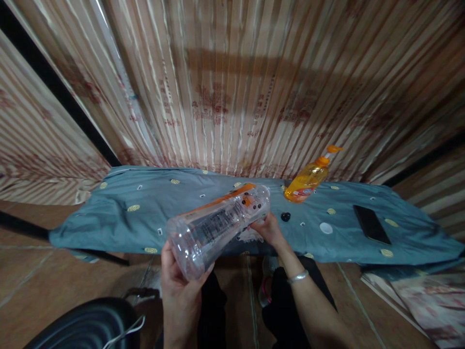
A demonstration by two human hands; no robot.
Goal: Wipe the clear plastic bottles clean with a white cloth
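Observation:
A large clear plastic bottle with an orange-and-black printed label is tilted in the air over the near edge of the cloth-covered table. Its wide base points down and left toward me. My left hand is closed around that base end. Up at the narrower far end, my right hand grips the bottle from below and the right, its fingers partly hidden behind it. To the right on the cloth lie a small black object and a white round cap-like disc.
An orange pump bottle stands on the blue-green cloth at the back right. A dark phone lies at the right. Behind hangs a pleated curtain. A black ribbed seat-like object is at the lower left.

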